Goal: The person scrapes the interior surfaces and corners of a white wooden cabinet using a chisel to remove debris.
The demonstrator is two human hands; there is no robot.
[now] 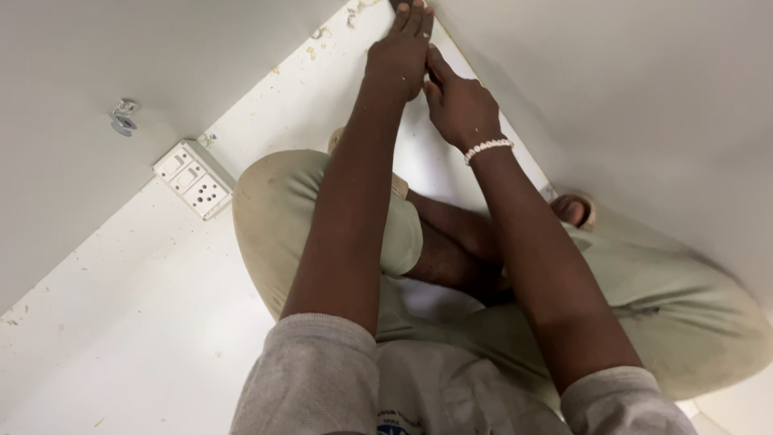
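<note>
Two hands (427, 76) against the corner (439, 32).

Person seated cross-legged on white floor (161, 322), facing a corner where two white walls meet. Left hand (398, 52) flat, fingertips reaching up to the corner seam (451, 48). Right hand (459, 105) just beside it, thumb touching the left hand; white bead bracelet (487, 148) at the wrist. White socket plate (195, 179) low on left wall (80, 161), small metal fitting (123, 116) above it.
</note>
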